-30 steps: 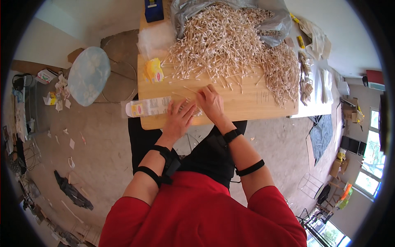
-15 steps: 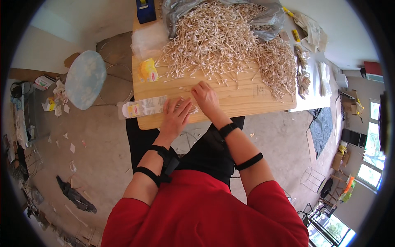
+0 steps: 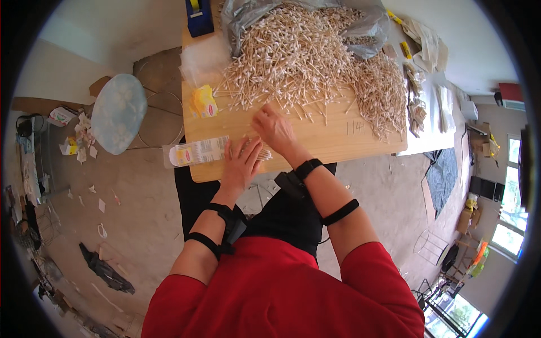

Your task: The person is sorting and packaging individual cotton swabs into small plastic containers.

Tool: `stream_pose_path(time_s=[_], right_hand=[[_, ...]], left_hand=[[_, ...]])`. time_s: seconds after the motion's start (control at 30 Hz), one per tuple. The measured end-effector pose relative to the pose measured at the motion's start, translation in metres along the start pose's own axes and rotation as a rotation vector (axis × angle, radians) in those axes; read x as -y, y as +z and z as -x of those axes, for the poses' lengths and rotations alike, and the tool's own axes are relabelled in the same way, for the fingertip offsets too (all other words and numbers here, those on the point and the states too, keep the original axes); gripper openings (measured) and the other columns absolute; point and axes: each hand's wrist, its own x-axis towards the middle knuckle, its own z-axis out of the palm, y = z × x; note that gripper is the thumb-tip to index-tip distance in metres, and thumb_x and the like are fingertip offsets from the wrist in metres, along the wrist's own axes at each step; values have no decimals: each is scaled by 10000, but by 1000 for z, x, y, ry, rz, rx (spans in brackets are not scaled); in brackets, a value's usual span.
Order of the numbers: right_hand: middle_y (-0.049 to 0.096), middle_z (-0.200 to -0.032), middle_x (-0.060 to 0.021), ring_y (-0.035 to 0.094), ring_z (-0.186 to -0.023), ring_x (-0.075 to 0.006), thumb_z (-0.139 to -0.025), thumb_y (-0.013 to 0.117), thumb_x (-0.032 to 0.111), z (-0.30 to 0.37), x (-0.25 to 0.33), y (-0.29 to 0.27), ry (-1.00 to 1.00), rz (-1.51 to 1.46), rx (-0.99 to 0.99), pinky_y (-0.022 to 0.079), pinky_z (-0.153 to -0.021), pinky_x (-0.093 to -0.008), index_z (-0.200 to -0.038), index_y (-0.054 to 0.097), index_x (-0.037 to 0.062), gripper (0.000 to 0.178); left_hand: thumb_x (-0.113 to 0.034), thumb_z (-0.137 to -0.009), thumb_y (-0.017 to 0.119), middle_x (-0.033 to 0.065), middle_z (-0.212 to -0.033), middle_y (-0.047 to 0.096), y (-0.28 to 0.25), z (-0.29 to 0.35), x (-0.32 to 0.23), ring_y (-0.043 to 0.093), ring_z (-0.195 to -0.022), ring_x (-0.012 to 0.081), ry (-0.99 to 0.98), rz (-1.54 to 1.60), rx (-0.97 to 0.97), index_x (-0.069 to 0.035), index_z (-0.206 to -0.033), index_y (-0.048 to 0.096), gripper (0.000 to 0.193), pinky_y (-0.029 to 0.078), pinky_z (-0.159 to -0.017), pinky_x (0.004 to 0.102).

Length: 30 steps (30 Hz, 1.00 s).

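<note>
My left hand lies palm down near the table's front edge, its fingers a little apart over a small bundle of cotton swabs. Swab tips show past its fingers on the right. To its left, touching the hand, is a clear plastic bag with a printed yellow-and-white label. Just beyond, my right hand is closed with its fingertips together, below the big heap of cotton swabs. Whatever those fingertips pinch, if anything, is hidden.
A grey plastic bag lies behind the heap. On the table's left are a yellow printed card pile, clear bags and a blue tape dispenser. A round pale-blue stool stands left; a white table adjoins right.
My right hand has shifted slightly left and away from me, toward the heap. The swab that stuck out beside its fingers no longer shows. My left hand has stayed in place over the swabs.
</note>
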Motion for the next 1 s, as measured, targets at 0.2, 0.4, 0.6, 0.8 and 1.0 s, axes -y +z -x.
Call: stream_pose_path(time_s=[0.2, 0.4, 0.6, 0.8, 1.0], right_hand=[[599, -964, -99, 641, -802, -347, -864, 642, 155, -18, 8, 16, -66, -23, 62, 518, -672, -450, -940, 637, 87, 102], [583, -942, -129, 636, -817, -365, -850, 615, 119, -16, -16, 15, -46, 50, 36, 516, -673, -440, -890, 611, 50, 80], [588, -952, -123, 633, -825, -371, -815, 648, 128, 5, -15, -20, -56, 46, 124, 512, -674, -446, -905, 621, 58, 117], [584, -926, -98, 631, -808, -335, -825, 679, 134, -12, 4, 10, -178, 9, 201, 515, -669, -426, -880, 623, 72, 101], [578, -917, -98, 624, -822, -336, -826, 676, 126, -15, -22, 2, -116, -22, 139, 510, -673, -416, -879, 613, 73, 98]], left_hand=[[-182, -798, 709, 27, -1410, 473, 2, 0, 1, 393, -1359, 245, 24, 15, -9, -105, -1349, 522, 587, 220, -1168, 569], [-171, -788, 711, 28, -1419, 467, -6, -5, -3, 399, -1355, 243, 10, 23, 4, -93, -1357, 511, 608, 223, -1168, 555], [-161, -774, 719, 17, -1444, 451, -8, -1, 0, 406, -1351, 239, 7, 25, 11, -91, -1368, 499, 636, 222, -1169, 539], [-164, -771, 722, 20, -1429, 460, 3, 0, 1, 404, -1353, 238, 22, 26, -25, -88, -1355, 512, 626, 220, -1168, 544], [-168, -768, 716, 22, -1433, 454, -3, -3, -3, 393, -1362, 236, 20, 13, -1, -88, -1357, 500, 633, 223, -1165, 545]])
